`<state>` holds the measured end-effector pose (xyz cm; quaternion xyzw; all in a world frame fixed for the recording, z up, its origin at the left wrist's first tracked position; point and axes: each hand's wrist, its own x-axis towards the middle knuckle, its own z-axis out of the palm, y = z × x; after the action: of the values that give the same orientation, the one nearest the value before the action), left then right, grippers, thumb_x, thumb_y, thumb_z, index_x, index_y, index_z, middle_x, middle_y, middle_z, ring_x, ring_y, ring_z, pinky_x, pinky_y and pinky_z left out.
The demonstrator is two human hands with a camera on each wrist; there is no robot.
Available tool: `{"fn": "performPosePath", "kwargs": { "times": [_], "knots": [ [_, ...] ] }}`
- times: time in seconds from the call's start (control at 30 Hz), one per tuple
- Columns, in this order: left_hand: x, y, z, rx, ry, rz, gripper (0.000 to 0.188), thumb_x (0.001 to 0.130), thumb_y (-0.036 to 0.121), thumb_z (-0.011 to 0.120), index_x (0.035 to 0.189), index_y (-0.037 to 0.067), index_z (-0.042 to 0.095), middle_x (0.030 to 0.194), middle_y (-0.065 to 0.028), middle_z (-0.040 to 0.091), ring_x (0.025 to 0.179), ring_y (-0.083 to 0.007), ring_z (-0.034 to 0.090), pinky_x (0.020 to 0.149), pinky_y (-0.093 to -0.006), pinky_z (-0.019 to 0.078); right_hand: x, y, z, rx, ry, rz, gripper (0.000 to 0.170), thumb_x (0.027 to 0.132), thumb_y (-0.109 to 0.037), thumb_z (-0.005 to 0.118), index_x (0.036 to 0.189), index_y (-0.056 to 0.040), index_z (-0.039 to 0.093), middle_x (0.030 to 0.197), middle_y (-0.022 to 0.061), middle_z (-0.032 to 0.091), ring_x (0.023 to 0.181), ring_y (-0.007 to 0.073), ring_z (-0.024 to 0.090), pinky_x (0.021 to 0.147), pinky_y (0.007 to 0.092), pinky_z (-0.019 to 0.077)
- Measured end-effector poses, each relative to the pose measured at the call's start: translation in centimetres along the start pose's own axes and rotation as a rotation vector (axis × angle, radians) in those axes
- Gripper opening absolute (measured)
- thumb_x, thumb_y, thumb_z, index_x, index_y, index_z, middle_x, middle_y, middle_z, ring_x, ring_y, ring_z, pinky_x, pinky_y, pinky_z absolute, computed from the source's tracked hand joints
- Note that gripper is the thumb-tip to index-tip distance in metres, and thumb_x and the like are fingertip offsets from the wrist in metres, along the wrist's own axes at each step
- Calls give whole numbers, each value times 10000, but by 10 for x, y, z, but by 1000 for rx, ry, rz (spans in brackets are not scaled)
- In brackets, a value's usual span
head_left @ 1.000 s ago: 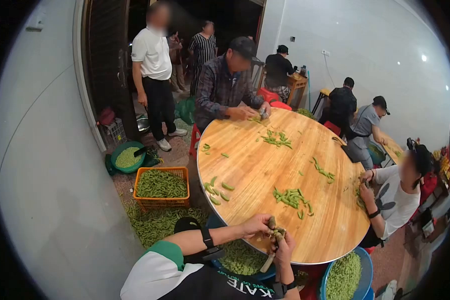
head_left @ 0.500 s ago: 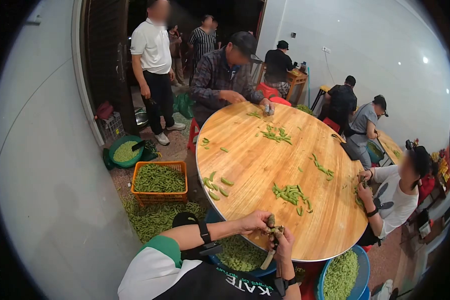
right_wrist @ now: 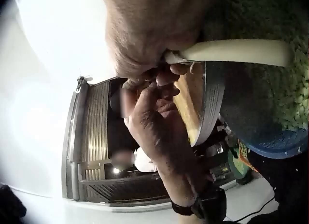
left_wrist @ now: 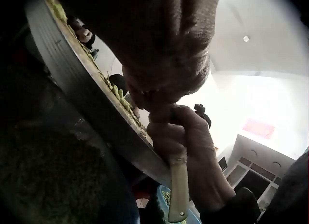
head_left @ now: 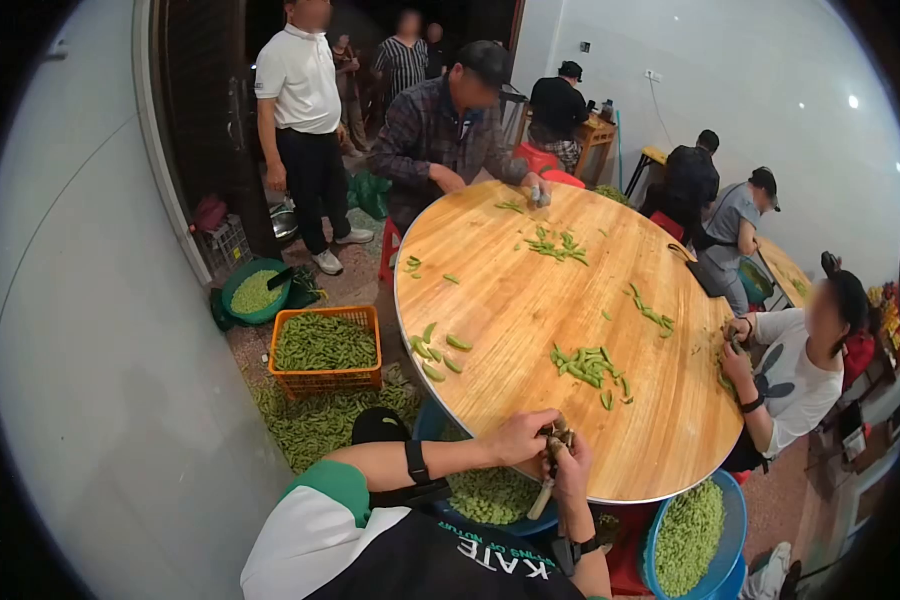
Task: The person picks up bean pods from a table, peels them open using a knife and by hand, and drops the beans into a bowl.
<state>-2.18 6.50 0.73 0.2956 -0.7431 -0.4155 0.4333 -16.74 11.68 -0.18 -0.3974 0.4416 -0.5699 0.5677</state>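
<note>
Over the near edge of the round wooden table (head_left: 490, 300), my two hands meet. My right hand (head_left: 573, 472) grips a pale-handled knife (left_wrist: 178, 191), its handle sticking out below the fist and its blade hidden in the fingers. The curled fingers of my left hand (head_left: 522, 437) pinch a small green bean pod, mostly hidden where both hands come together. In the right wrist view, the left fingertips sit right against the right hand, beside the handle. A pile of bean pods (head_left: 587, 366) lies just beyond the hands, and a few pods (head_left: 432, 352) lie to the left.
Blue tubs of shelled beans (head_left: 688, 540) stand below the table's near edge. An orange crate of pods (head_left: 325, 342) and a heap of pods (head_left: 335, 420) lie on the floor at left. People sit working across the table (head_left: 450, 130) and at right (head_left: 800, 350).
My left hand has come closer to the right hand and closed up over the work. The person across has drawn one hand back from the table.
</note>
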Motion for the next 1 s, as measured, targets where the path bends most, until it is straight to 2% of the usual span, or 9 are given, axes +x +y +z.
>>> {"fn": "performPosePath", "kwargs": {
  "times": [0.13,0.3,0.47,0.63,0.7,0.77,0.9,0.97,1.0],
  "knots": [
    [-2,-2,-9,-215,-112,-111,236,763,0,576,995,2,614,852,-103,657,797,-143,632,711,-279,496,0,-3,-1,26,28,60,85,874,-89,548,939,-34,551,663,41,571,444,94,483,371,216,360],
    [-18,-20,-13,-337,-161,-156,219,822,0,572,1038,-12,610,948,-45,634,899,-103,585,768,-259,477,-5,4,-7,-27,-2,55,94,863,-88,557,937,-32,546,685,52,589,448,99,487,374,226,363],
    [-31,4,-32,-109,-152,-138,173,790,49,577,949,-6,614,781,-82,576,776,-109,556,685,-281,468,-14,-5,3,-204,-125,57,111,863,-78,590,942,-7,555,738,28,581,647,91,560,546,228,435],
    [-23,21,-122,467,319,-32,143,697,52,558,827,-7,554,739,-157,521,732,-314,535,651,-355,425,-39,-5,7,-510,-260,-83,135,835,-112,638,902,-14,574,686,64,534,655,116,557,551,284,426],
    [-19,-2,-171,1137,388,221,201,704,73,594,886,-12,608,815,-160,573,790,-338,549,701,-431,441,-46,6,5,-575,-443,-263,178,804,-132,673,908,-26,574,673,107,495,617,191,548,558,328,417],
    [-15,-5,-181,1396,392,27,195,730,68,576,904,-10,617,884,-182,592,857,-347,560,741,-428,451,-50,8,3,-587,-426,-341,182,795,-131,680,892,-29,565,675,115,494,613,227,540,561,339,417],
    [32,-7,-134,796,162,29,174,774,83,564,916,5,627,909,-190,617,900,-369,578,783,-426,461,-45,-1,0,-619,-417,-455,188,768,-106,690,848,-29,538,700,138,512,644,295,541,577,365,427],
    [65,-14,-91,561,-8,47,181,799,91,580,952,10,632,920,-189,630,890,-353,599,776,-411,474,-35,1,-5,-609,-399,-557,173,807,-113,668,821,-22,521,689,96,535,578,222,555,533,331,434],
    [82,-20,-70,476,-97,42,194,814,93,600,985,9,635,929,-187,636,874,-333,615,760,-393,484,-36,-9,-4,-451,-326,-313,151,838,-121,646,833,-21,533,703,71,553,539,176,540,502,308,433]
  ]
}}
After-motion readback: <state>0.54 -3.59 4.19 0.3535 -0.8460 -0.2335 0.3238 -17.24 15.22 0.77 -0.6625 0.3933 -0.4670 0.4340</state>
